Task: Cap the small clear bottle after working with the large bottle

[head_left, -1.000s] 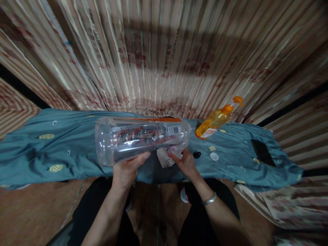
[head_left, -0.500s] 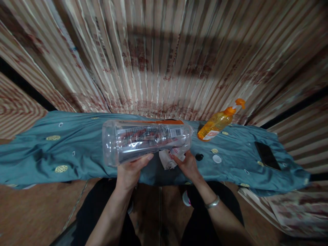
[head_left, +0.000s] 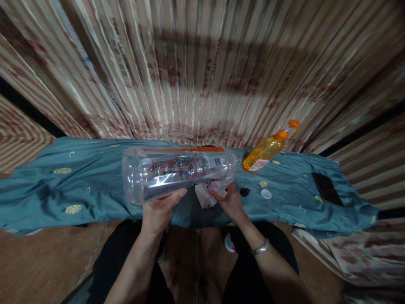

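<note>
A large clear plastic bottle point(head_left: 177, 171) with a printed label lies on its side in the air above a table draped in blue-green cloth point(head_left: 63, 190). My left hand point(head_left: 158, 211) grips the bottle from below, thumb along its near side. My right hand point(head_left: 229, 202) is closed at the bottle's neck end, fingers on a crumpled white paper or wrapper point(head_left: 205, 194) under the bottle. What else the right hand holds is hidden by the bottle.
An orange pump bottle point(head_left: 267, 147) stands tilted at the back right. A small black cap point(head_left: 244, 191) and a white cap point(head_left: 265, 194) lie right of my right hand. A dark phone point(head_left: 326, 188) rests near the cloth's right end. Striped curtains hang behind.
The view shifted slightly. Both hands and the clear bottle hold nearly the same pose; nothing was picked up or let go.
</note>
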The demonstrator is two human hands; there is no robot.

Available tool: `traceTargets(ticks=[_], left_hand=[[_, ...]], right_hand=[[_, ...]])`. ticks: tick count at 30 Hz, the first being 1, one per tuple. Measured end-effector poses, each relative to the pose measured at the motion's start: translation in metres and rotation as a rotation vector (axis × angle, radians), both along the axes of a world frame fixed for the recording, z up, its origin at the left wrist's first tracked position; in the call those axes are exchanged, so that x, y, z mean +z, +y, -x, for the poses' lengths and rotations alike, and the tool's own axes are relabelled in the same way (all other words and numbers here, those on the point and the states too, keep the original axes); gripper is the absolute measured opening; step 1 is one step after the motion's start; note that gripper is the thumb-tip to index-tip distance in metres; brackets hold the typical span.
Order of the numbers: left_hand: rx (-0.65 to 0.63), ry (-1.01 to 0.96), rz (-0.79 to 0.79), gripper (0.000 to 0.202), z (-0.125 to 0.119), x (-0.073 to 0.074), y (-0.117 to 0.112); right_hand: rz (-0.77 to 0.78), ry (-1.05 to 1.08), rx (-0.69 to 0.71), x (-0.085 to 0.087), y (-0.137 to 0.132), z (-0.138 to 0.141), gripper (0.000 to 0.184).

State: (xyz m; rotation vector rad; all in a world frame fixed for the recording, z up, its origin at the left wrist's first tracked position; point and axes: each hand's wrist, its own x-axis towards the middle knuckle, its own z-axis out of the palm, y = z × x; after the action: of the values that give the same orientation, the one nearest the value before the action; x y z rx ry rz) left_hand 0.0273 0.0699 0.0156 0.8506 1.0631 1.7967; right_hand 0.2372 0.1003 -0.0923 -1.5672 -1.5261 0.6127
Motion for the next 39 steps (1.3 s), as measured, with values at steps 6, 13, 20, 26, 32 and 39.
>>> traceTargets(ticks=[6, 13, 20, 26, 32, 39], left_hand=[[-0.055, 0.046, -0.011, 0.069, 0.0003, 0.0011, -0.0005], [-0.06, 0.043, -0.019, 0.07, 0.0008, -0.0005, -0.0002], [-0.016, 0.05, -0.022, 0.075, 0.0003, 0.0002, 0.0008], [-0.003, -0.046, -0.023, 0.076, -0.0018, 0.0035, 0.0002], [-0.032, 0.017, 0.0, 0.073, -0.0012, 0.0033, 0.0], [-0.029, -0.01, 0.009, 0.091, -0.0018, 0.0031, 0.0001]], right_hand=[[0.062, -0.01, -0.033, 0.003, -0.0001, 0.0005, 0.083], [0.042, 0.026, 0.027, 0.0047, 0.0, -0.0002, 0.062], [0.022, 0.033, 0.038, 0.0051, 0.0007, -0.0004, 0.063], [-0.003, 0.037, 0.035, 0.0012, 0.0019, -0.0011, 0.066], [-0.019, 0.04, 0.034, 0.0027, 0.0015, -0.0004, 0.062], [0.003, 0.033, 0.035, 0.0034, 0.0017, -0.0006, 0.062]])
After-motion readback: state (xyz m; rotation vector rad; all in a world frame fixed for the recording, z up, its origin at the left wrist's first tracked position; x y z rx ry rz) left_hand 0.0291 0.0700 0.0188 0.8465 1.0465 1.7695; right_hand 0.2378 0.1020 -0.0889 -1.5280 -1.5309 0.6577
